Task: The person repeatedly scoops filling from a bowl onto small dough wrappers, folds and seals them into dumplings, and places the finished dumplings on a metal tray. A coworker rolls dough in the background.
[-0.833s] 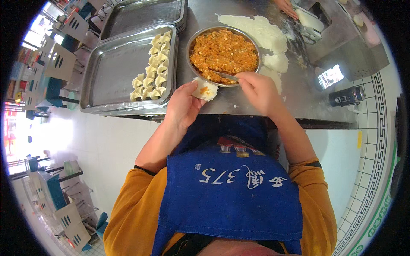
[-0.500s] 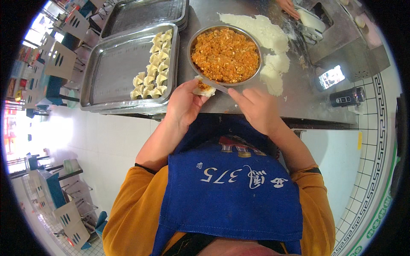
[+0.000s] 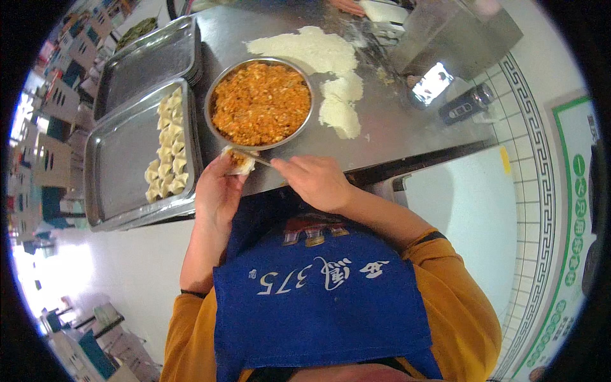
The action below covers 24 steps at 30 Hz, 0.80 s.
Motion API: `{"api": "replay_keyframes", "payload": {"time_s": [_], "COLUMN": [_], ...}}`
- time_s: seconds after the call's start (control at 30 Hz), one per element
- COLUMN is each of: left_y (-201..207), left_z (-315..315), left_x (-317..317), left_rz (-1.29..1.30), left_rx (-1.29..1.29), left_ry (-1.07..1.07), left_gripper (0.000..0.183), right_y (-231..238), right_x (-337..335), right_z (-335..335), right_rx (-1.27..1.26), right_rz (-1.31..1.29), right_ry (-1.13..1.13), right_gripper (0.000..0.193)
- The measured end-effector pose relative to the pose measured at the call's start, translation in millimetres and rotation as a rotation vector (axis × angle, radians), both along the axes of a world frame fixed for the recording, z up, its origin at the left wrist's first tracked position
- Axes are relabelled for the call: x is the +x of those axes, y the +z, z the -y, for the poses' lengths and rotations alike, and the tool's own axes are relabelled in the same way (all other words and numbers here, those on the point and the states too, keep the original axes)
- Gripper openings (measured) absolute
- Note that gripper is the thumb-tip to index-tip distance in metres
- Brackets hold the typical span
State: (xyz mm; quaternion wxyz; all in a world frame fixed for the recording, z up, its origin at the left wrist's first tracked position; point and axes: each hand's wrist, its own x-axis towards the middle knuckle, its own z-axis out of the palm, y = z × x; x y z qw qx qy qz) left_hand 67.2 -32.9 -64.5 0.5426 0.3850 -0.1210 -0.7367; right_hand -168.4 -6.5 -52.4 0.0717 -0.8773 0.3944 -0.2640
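Note:
My left hand is closed around the edge of a thin dough wrapper with some orange filling on it. A flat, narrow spreading stick reaches across the wrapper, its other end gripped in my right hand. Both hands are just off the near rim of a steel bowl, which is heaped with crumbly orange filling. Left of them, folded dumplings stand in rows along the right side of a metal tray.
Beyond that tray sits another stack of metal trays. White flour is spread behind and right of the bowl. A lit phone and a dark cylindrical flask are at the right. Another person's hand shows by a metal machine.
The view has turned, so the bowl, trays and hands appear further left. My hands still hold the wrapper and the stick by the bowl's near rim.

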Motion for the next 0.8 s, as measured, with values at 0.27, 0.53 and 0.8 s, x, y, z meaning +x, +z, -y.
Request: {"api": "replay_keyframes", "payload": {"time_s": [0.27,0.53,0.8], "left_y": [-1.6,2.6,24.3], "left_z": [2.0,4.0,-20.5], "left_x": [2.5,5.2,-9.3], "left_rz": [0.046,0.054,0.081], "left_rx": [-0.046,-0.013,-0.018], "left_ry": [-0.027,-0.003,-0.100], "left_gripper": [0.031,0.032,0.032], "right_y": [12.4,31.1,33.5], "right_x": [-10.8,-16.4,-5.6], "right_z": [17.7,34.3,43.9], "right_rx": [-0.106,-0.033,-0.010], "right_rz": [0.042,-0.035,-0.364], "right_ry": [-0.005,0.095,-0.113], "right_gripper": [0.042,0.037,0.031]}}
